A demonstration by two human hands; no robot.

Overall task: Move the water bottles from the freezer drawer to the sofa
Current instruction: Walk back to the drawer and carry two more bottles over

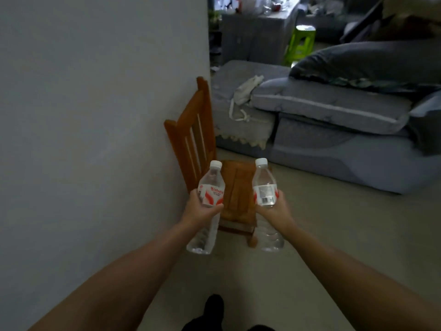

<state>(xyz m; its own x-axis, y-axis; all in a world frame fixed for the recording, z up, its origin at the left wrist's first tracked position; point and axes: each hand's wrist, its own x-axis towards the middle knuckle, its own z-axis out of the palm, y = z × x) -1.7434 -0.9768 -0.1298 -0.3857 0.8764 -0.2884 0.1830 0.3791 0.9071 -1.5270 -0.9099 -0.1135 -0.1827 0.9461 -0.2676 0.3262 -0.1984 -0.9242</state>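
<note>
Left hand (199, 209) wrapped round left bottle (207, 206), red and white label reading roughly "Wahaha", small print blurred. Right hand (274, 206) gripping right bottle (266, 204), barcode facing camera. Both bottles clear, white-capped, tilted, held apart above wooden chair (198, 130). Grey sofa (334, 111) ahead to the right, well apart.
</note>
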